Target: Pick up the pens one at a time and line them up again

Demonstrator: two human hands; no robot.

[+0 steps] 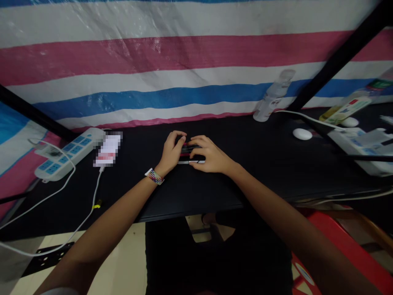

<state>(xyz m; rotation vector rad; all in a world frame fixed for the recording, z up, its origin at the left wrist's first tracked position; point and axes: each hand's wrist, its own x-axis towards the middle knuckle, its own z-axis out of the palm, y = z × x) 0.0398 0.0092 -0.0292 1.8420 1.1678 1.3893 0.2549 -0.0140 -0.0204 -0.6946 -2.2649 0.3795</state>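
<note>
Several pens [186, 150], dark and reddish, lie side by side on the black desktop between my two hands. A white pen [183, 162] lies at the near edge of the bunch. My left hand [170, 152], with a colourful woven band on its wrist, is curled around the left ends of the pens. From the other side, the bent fingers of my right hand [211, 155] close over the right ends. Part of each pen is hidden under my fingers.
On the left are a power strip [72, 153] and a phone [108, 149] with a white cable. A plastic bottle [273, 96], a white rounded object [302, 134], a second bottle [346, 107] and another power strip [362, 149] stand right. Below is a red stool [337, 241].
</note>
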